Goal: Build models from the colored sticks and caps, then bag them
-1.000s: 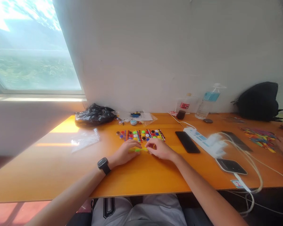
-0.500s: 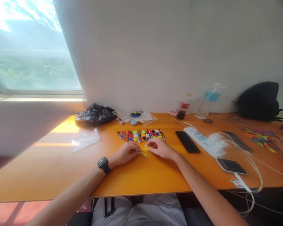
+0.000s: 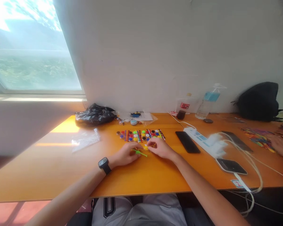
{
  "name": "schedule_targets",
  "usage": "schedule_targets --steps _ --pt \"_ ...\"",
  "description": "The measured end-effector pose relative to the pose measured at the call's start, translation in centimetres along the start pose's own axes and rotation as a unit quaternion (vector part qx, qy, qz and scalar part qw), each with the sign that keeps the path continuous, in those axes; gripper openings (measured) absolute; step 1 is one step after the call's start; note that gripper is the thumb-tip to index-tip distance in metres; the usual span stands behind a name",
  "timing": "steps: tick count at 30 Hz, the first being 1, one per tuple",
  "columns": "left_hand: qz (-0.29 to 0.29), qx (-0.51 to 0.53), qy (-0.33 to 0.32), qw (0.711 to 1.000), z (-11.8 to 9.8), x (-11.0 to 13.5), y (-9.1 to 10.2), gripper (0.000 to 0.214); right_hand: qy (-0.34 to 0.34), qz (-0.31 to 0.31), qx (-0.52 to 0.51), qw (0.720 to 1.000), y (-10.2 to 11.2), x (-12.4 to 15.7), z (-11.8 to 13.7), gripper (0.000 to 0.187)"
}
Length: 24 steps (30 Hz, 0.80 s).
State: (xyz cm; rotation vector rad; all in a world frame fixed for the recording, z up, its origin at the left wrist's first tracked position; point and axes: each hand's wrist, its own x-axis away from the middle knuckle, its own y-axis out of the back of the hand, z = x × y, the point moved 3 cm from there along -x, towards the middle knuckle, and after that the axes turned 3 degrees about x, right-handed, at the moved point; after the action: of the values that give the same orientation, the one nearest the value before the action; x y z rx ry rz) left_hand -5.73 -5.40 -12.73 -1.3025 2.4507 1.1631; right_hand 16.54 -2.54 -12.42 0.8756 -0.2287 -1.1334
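Note:
My right hand (image 3: 161,148) pinches a small yellow plastic piece (image 3: 146,147), partly hidden by the fingers. Close beside it on the left, my left hand (image 3: 128,153) rests low over the table, thumb and index finger apart. A bright green plastic stick with a round middle (image 3: 138,152) lies in the gap between that thumb and index finger. Just beyond both hands sits a group of round coloured buttons (image 3: 144,138) in red, blue, yellow, white, black and green. Thin coloured sticks (image 3: 138,136) lie in bundles among them.
A flat clear plastic bag (image 3: 86,140) lies at left, a black plastic bag (image 3: 94,114) behind it. To the right are a black phone (image 3: 187,142), a white power strip (image 3: 199,141), cables and a charging phone (image 3: 231,165). Another person's hand (image 3: 281,146) touches coloured pieces (image 3: 259,138).
My left thumb and index finger have spread apart, and more of the green stick shows between them. My right hand stays nearly still. The other person's hand has moved left over its pieces.

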Motion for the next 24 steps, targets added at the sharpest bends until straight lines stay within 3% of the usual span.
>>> schedule_targets --steps 6,11,17,20,24 --pt "0.003 0.012 0.003 1.0 -0.03 0.09 0.02 0.033 0.051 -0.007 0.005 0.999 -0.11 -0.03 -0.08 0.019" --pt "0.008 0.029 0.009 1.0 0.3 0.19 0.04 0.043 0.035 -0.019 -0.001 0.999 -0.05 -0.11 -0.25 0.021" --pt "-0.001 -0.015 -0.022 1.0 0.05 0.02 0.41 0.043 0.057 0.01 -0.025 0.998 -0.68 0.04 0.13 0.024" --pt "-0.022 -0.043 -0.025 0.999 0.13 -0.03 0.68 0.039 0.043 -0.011 -0.035 0.998 -0.66 0.06 -0.04 0.024" --pt "-0.002 -0.049 -0.025 0.998 0.08 -0.03 0.78 0.037 -0.006 -0.02 -0.003 1.0 -0.03 0.07 -0.38 0.029"
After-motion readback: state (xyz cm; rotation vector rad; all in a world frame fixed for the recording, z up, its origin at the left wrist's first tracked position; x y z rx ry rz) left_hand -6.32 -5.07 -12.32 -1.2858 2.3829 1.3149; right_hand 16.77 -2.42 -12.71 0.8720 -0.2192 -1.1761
